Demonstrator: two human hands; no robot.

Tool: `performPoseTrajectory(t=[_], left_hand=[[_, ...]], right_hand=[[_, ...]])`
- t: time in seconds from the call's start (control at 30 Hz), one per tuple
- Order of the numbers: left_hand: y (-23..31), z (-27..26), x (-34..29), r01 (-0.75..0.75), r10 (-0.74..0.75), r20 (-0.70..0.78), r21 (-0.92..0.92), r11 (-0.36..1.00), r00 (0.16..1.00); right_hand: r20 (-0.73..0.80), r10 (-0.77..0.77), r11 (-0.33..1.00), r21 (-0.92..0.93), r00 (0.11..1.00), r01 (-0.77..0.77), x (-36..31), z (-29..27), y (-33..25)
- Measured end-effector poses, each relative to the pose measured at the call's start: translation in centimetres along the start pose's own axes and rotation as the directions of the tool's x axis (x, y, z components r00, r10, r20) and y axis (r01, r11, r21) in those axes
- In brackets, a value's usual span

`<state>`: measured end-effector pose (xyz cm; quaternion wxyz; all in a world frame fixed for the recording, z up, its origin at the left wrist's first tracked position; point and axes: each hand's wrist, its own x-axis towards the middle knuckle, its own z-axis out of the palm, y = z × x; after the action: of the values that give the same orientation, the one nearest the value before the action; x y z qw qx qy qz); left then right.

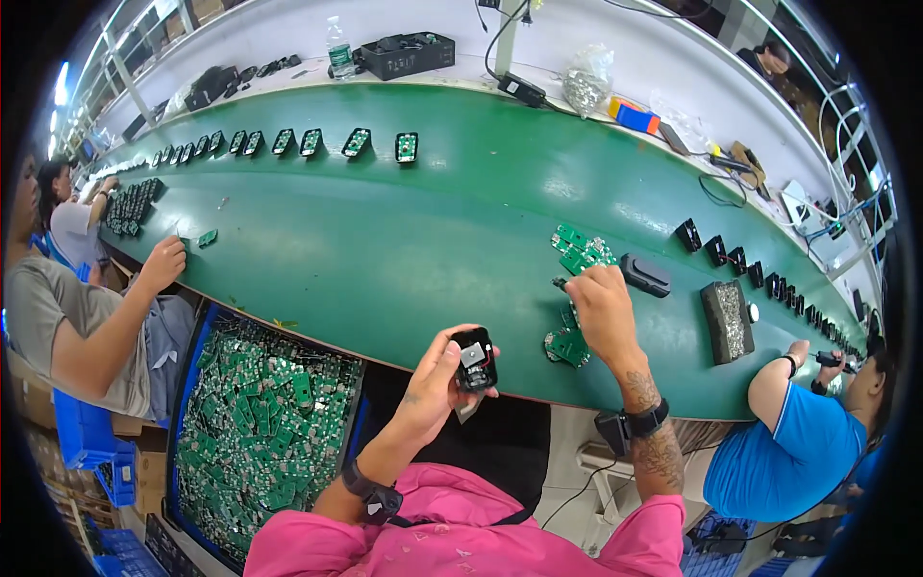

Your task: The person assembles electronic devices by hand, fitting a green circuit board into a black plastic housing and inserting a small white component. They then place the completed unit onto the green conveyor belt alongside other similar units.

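My left hand (430,387) is closed around a small black plastic housing (473,359), held above the bench's near edge. Inside the housing a silver-grey block and a bit of red wire show. Over a loose cluster of green circuit boards (586,250), my right hand (603,303) has its fingers pinched together. A small dark bit shows at its fingertips, too small to name. More green circuit boards (567,346) lie below that hand, partly hidden by it. Just right of the hand rests a long black plastic case (645,276).
A green bench (404,240) carries a row of housings with boards (311,142) and black housings (716,250) at right. A grey-topped block (728,322) lies nearby. Below left stands a bin of circuit boards (197,385). Co-workers sit at left (106,327) and right (798,452).
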<state>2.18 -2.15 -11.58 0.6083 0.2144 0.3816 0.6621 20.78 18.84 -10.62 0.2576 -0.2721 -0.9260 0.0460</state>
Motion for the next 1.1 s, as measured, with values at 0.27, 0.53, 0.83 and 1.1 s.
performPoseTrajectory(t=[0.27, 0.53, 0.83, 1.1], left_hand=[[-0.3, -0.3, -1.5, 0.049, -0.048, 0.025, -0.013, 0.999, 0.999], [-0.6, 0.7, -2.1, -0.208, 0.230, -0.009, 0.390, 0.897, 0.973], [-0.5, 0.8, -2.7, -0.310, 0.379, 0.010, 0.594, 0.742, 0.926], [0.1, 0.8, -2.7, -0.236, 0.279, -0.034, 0.444, 0.864, 0.960]], right_hand=[[0.346, 0.569, 0.066, 0.885, 0.746, -0.461, -1.7, -4.0, -7.9], [0.450, 0.551, -0.409, 0.880, 0.702, -0.243, -6.3, -2.9, -12.0], [0.601, 0.418, -0.454, 0.788, 0.681, -0.417, -5.3, -1.7, -14.5], [0.608, 0.350, -0.421, 0.782, 0.712, -0.460, -6.6, -1.1, -15.3]])
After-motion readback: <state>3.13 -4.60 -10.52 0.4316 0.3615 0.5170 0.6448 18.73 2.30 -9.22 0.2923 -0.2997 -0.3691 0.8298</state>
